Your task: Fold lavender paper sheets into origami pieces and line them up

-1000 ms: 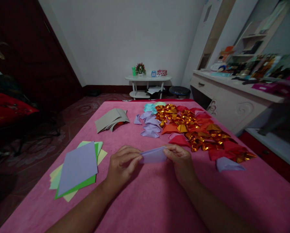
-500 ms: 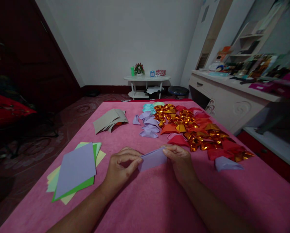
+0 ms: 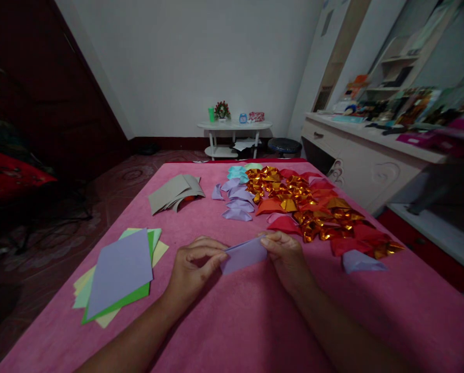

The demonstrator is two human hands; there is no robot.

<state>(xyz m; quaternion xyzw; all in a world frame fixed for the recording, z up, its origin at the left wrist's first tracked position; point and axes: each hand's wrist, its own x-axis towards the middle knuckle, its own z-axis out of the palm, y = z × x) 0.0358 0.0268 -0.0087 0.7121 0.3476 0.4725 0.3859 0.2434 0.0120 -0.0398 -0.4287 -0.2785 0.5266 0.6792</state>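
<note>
A folded piece of lilac paper (image 3: 244, 256) is held just above the pink tablecloth (image 3: 232, 321), tilted, with its right end a little higher. My left hand (image 3: 198, 264) pinches its left end between thumb and fingers. At the other end, my right hand (image 3: 284, 254) grips the paper the same way, thumb on the near side. Left of my left hand lies a stack of coloured sheets, a lilac sheet (image 3: 121, 269) on top of green and yellow ones. Several folded lilac paper pieces (image 3: 239, 204) rest beyond my hands.
Many shiny gold and red folded paper pieces (image 3: 282, 189) cover the table's right side. A fanned pile of grey sheets (image 3: 177, 191) lies at the back left. Further off stand a small white table (image 3: 232, 125), a round stool (image 3: 284, 146) and a white dresser (image 3: 364, 142).
The view has shifted very slightly. Both hands keep the same hold on the lilac paper, and nothing on the table has visibly moved.
</note>
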